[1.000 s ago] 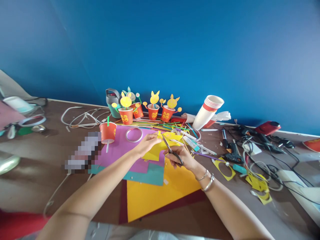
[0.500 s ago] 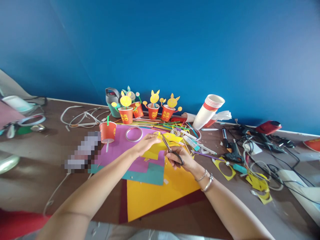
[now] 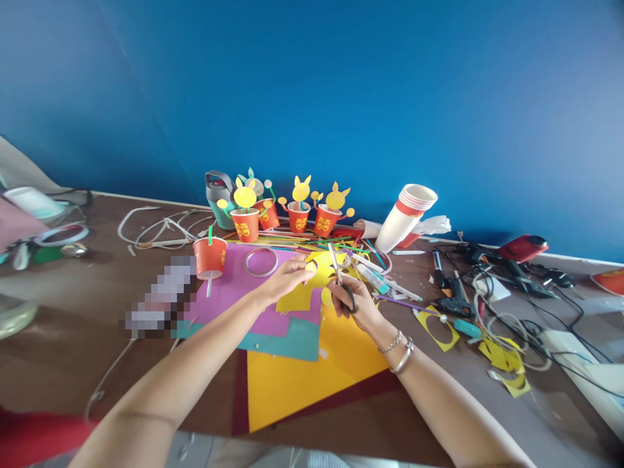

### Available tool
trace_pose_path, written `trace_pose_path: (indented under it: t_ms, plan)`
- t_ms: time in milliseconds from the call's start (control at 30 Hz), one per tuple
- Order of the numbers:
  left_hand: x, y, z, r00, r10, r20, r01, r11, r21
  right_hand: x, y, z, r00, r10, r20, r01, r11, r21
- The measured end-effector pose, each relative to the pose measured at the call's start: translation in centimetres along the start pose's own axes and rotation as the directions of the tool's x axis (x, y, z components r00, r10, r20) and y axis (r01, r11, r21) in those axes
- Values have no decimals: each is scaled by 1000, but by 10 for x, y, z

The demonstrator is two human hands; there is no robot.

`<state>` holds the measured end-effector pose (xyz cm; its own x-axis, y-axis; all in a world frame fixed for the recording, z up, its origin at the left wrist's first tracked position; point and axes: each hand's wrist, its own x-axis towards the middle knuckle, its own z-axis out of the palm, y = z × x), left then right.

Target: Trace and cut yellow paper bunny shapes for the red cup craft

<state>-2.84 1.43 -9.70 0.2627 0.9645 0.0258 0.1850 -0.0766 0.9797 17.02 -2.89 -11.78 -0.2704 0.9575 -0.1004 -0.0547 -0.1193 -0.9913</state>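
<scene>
My left hand (image 3: pixel 288 276) is closed in a pinch on a small round piece of yellow paper (image 3: pixel 311 267). In my right hand (image 3: pixel 359 304) I grip a pair of scissors (image 3: pixel 336 260), its blades pointing up and away from me, apart from the piece. A yellow disc (image 3: pixel 326 298) shows beside my right fingers; whether they touch it I cannot tell. Beneath the hands lie a yellow paper sheet (image 3: pixel 292 300), a purple sheet (image 3: pixel 229 299), a teal sheet (image 3: pixel 302 338) and a large orange-yellow sheet (image 3: pixel 302 390).
Red paper cups with yellow rabbit figures (image 3: pixel 246 224) stand along the wall. A red cup with a green straw (image 3: pixel 209 258) and a tape roll (image 3: pixel 261 261) are left of my hands. Stacked paper cups (image 3: pixel 407 218), a glue gun (image 3: pixel 455 299), cables and paper offcuts (image 3: pixel 439 328) lie rightward.
The scissors have swung upright and away from the yellow paper between my hands. A small round yellow piece now shows in my left fingertips, and a yellow disc is visible by my right hand.
</scene>
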Motion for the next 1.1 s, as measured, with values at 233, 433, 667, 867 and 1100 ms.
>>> trace_pose_path:
  t_ms: [233,433,667,867,1100]
  plan:
    - [-6,-9,11,886,431,172,-457,746,483,2,1,9,943,-256,-212,263,965,9]
    - [-11,-12,21,896,401,189,-443,791,421,1,-2,14,956,-213,-200,230,971,63]
    - [-15,-12,31,931,357,-73,-329,910,251,1,-3,13,949,-175,-262,198,978,64]
    - [-17,-9,35,946,205,-253,-215,976,-14,-4,-1,20,991,-121,-61,118,992,-52]
    - [-26,-2,43,975,75,-208,-107,984,-146,-8,6,28,995,-98,28,100,991,-83]
